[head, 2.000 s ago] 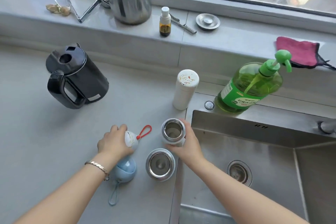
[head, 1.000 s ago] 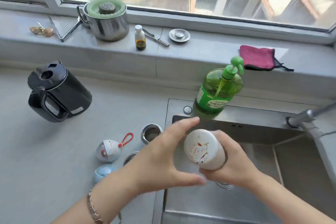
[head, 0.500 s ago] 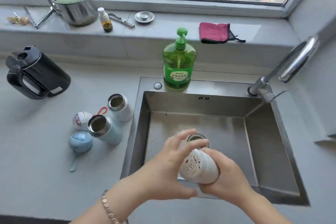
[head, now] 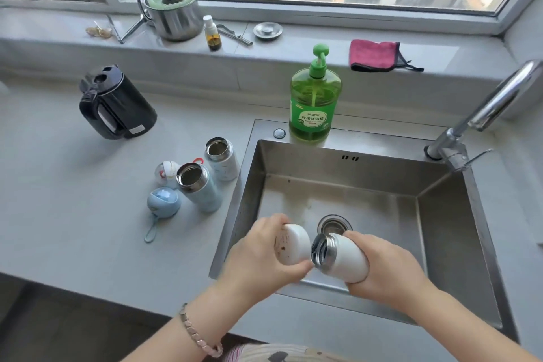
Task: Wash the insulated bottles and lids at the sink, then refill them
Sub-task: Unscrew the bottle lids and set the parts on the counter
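Over the steel sink (head: 440, 214), my right hand (head: 388, 270) grips a white insulated bottle (head: 342, 258), tilted with its open steel mouth toward the left. My left hand (head: 258, 253) holds the bottle's white lid (head: 292, 248), just off the mouth. On the counter left of the sink stand two open bottles, a light blue bottle (head: 199, 185) and a white speckled bottle (head: 223, 157). Beside them lie a blue lid (head: 163, 203) with a loop strap and a white lid (head: 167, 173) with a red loop.
A black electric kettle (head: 117, 106) sits at the left of the counter. Green dish soap (head: 314, 103) stands behind the sink, the faucet (head: 484, 109) at its right. On the window ledge are a steel pot (head: 172, 16), a small bottle (head: 212, 34), a sink plug (head: 268, 30) and a pink cloth (head: 373, 54).
The white bottle was carried from the counter to above the sink. My left hand has taken its lid off, and the bottle's steel mouth is now exposed.
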`<state>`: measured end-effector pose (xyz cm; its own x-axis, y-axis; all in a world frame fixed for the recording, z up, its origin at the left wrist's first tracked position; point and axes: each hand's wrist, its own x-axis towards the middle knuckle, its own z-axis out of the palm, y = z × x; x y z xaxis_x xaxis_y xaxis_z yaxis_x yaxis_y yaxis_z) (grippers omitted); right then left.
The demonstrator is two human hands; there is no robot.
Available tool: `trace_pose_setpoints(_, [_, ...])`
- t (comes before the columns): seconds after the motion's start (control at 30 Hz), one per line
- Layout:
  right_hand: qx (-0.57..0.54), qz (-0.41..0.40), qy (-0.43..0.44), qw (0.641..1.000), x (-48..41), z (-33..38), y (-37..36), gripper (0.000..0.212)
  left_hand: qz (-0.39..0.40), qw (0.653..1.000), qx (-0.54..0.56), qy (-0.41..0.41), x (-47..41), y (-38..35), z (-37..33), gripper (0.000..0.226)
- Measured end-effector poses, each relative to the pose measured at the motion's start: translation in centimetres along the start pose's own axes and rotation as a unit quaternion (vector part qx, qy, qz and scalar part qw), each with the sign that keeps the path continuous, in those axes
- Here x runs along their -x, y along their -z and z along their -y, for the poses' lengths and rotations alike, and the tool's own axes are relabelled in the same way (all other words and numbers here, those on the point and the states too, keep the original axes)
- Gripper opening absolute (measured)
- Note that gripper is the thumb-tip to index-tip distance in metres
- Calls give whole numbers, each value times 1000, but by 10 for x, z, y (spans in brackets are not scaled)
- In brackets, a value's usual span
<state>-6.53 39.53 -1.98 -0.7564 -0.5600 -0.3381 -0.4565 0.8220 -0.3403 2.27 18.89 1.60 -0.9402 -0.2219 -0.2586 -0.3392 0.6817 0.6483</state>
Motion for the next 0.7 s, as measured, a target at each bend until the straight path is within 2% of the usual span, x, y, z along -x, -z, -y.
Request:
trace_pose_setpoints(0.13, [165, 138, -88, 973, -23, -4, 1, 54, -14, 996, -7, 89, 14, 3, 33, 58])
trace_pose_setpoints(0.27, [243, 203, -130, 940, -42, -5, -4, 58, -16, 987, -13, 158, 27, 6, 62, 56])
trace_pose_setpoints(0.4, [263, 228, -155, 925, -58, -1, -7, 60, -16, 982, -2, 189, 27, 12, 79, 58])
trace_pose_setpoints(0.53, [286, 211, -157, 921, -66, 6, -2, 56, -17, 981, -15, 191, 18, 19, 87, 59])
trace_pose_setpoints(0.7, [294, 237, -203, 903, -57, -3, -2, 58, -27, 980, -26, 194, 10, 32, 102, 53])
